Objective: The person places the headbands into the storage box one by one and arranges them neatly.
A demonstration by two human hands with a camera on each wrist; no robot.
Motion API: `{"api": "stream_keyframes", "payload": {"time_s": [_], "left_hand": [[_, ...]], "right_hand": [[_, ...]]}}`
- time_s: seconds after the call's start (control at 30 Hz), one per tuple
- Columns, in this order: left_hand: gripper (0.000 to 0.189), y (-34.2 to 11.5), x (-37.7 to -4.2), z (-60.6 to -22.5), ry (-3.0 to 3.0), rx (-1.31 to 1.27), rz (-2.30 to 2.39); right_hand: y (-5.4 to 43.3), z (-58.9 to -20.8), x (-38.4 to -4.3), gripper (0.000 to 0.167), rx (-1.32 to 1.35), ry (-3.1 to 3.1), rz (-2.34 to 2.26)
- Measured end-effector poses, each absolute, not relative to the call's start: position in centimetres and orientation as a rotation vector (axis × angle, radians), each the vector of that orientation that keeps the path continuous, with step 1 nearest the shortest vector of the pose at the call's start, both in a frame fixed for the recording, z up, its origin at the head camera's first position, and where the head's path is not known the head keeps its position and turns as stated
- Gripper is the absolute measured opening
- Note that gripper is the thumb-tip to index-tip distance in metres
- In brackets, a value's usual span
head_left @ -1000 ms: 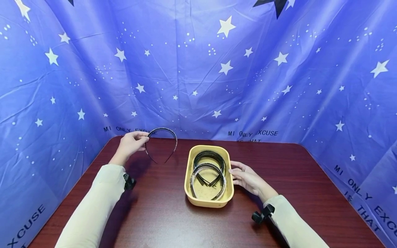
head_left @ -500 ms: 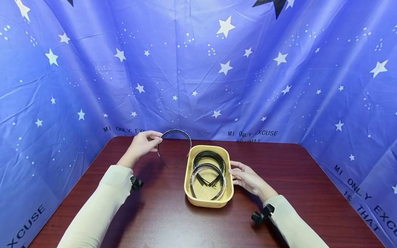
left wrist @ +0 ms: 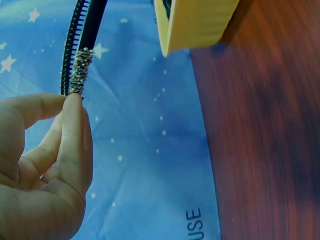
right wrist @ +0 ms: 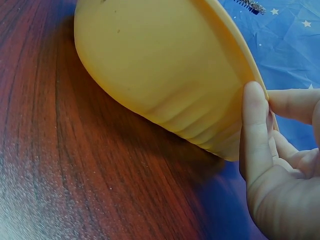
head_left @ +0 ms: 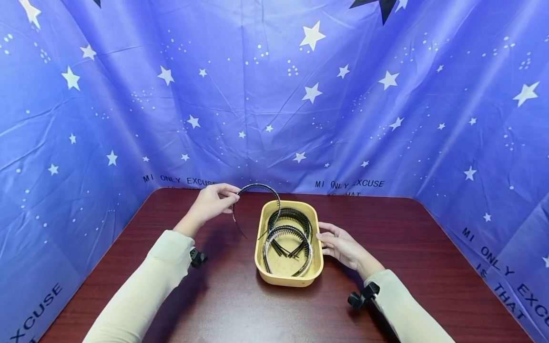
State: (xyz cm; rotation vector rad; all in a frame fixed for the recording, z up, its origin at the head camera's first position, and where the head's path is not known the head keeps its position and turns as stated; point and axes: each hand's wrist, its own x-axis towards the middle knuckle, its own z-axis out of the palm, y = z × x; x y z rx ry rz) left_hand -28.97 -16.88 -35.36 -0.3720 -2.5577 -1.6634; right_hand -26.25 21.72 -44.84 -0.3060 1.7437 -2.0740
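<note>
My left hand (head_left: 212,202) pinches a headband (head_left: 259,185) between thumb and fingertips by one side of its arch. It is thin and black with inner teeth, and the left wrist view shows a glittery beaded stretch (left wrist: 81,70) just above the fingertips. The headband hangs upright, its right arm overlapping the left rim of a yellow plastic box (head_left: 289,281) in the head view. Several black toothed headbands (head_left: 289,216) lie in the box at the back, with silvery ones (head_left: 286,229) in front. My right hand (head_left: 343,247) rests its fingers against the box's right side, fingertips right at the rim.
The box stands on a dark red wooden table (head_left: 214,305). A blue star-printed cloth (head_left: 266,95) hangs behind and along both sides of the table. A black wrist camera (head_left: 362,295) sits by the right sleeve.
My left hand has carried the headband rightward, from left of the box to over its left rim. The right hand and the box have stayed in place.
</note>
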Motion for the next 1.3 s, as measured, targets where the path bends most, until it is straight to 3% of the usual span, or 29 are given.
{"api": "stream_keyframes", "payload": {"time_s": [1.3], "left_hand": [[0.024,-10.4,-26.6,-39.3,-2.591,-0.618,-1.600]], "right_hand": [[21.7,-44.7,-26.2,0.066,-0.309,1.729,-2.079]]}}
